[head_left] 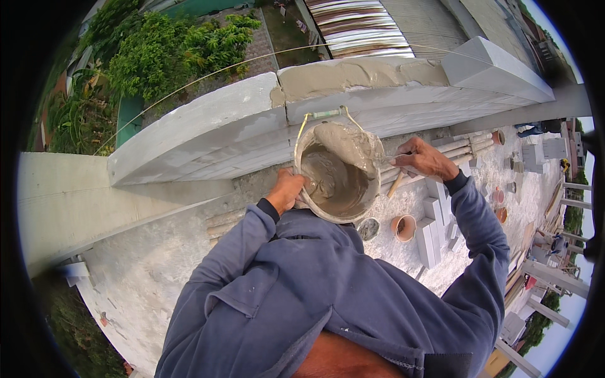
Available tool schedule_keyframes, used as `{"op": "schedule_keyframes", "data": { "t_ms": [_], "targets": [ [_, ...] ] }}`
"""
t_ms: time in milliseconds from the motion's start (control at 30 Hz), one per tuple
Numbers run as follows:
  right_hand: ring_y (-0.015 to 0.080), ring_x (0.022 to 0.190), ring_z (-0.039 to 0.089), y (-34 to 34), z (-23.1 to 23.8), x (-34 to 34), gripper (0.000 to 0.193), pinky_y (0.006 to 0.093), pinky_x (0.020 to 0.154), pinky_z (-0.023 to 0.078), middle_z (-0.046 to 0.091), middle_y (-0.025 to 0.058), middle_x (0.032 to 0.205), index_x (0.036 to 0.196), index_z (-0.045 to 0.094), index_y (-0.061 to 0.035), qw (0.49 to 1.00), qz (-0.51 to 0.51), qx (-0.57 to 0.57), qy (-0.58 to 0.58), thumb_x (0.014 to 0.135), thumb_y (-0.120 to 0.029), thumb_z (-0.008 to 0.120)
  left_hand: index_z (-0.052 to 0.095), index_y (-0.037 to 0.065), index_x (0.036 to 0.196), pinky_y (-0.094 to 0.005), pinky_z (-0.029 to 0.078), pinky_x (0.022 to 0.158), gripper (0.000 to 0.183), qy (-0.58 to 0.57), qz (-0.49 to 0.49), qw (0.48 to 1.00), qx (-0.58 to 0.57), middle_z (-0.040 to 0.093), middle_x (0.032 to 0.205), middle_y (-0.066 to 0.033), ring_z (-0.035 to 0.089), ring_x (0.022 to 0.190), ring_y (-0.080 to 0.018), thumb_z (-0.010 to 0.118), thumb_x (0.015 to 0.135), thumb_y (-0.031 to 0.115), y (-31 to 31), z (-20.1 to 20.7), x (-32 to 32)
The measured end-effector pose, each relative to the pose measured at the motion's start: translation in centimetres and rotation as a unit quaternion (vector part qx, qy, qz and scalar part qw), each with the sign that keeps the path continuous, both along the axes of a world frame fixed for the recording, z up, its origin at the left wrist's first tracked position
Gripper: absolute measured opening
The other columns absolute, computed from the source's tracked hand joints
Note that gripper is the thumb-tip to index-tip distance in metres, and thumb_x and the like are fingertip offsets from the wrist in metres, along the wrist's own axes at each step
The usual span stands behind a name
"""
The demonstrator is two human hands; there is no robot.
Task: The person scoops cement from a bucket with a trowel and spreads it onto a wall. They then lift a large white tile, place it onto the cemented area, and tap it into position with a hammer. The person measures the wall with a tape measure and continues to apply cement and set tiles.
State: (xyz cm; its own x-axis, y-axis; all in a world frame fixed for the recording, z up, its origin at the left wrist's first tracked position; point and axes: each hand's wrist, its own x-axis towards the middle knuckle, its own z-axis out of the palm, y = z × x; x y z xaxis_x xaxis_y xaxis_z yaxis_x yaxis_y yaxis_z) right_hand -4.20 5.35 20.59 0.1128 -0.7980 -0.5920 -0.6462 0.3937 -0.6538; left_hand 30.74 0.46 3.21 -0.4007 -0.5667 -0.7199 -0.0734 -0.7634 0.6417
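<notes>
My left hand (pixel 288 190) grips the rim of a mortar-smeared bucket (pixel 372 203) at its left side. Grey wet mortar (pixel 328 179) lies inside the bucket, and its handle (pixel 326 114) rests toward the wall. From the right, my right hand (pixel 426 157) is closed round the handle of a trowel (pixel 386 160). A thick heap of mortar (pixel 345 142) covers the trowel's blade over the bucket's far side, so the blade itself is hidden. Just beyond the bucket runs a block wall (pixel 233 129), with a spread mortar bed (pixel 359 75) along part of its top.
A pale block (pixel 495 66) sits atop the wall at the right, and a string line (pixel 208 75) stretches above it. Below at right are stacked blocks (pixel 428 242), an orange bucket (pixel 403 227), another bucket (pixel 368 229) and poles (pixel 463 148). Another person (pixel 556 244) is far right.
</notes>
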Motion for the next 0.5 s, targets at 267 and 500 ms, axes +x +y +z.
{"op": "schedule_keyframes", "data": {
  "t_ms": [267,500],
  "targets": [
    [0.0346,0.089,0.062,-10.7,-0.5,6.0,0.028,0.0457,0.075,0.05,0.064,0.019,0.108,0.094,0.063,0.0044,0.893,0.203,-0.332,0.227,0.086,-0.021,0.073,0.065,-0.011,0.101,-0.0374,0.06,0.045,0.023,-0.021,0.012,1.0,-0.001,0.068,0.09,-0.0177,0.068,0.058,-0.0267,0.063,0.079,-0.005,0.4,-0.7,0.8],
    [0.0394,0.096,0.059,-7.6,-10.5,12.4,0.034,0.0465,0.077,0.051,0.058,0.0202,0.106,0.111,0.059,0.0017,0.747,-0.023,-0.559,0.358,0.083,-0.011,0.073,0.065,-0.012,0.099,-0.0402,0.059,0.046,0.023,-0.056,-0.005,0.997,-0.046,0.067,0.088,-0.019,0.069,0.063,-0.0289,0.064,0.078,-0.004,1.4,-4.3,1.8]
  ]
}}
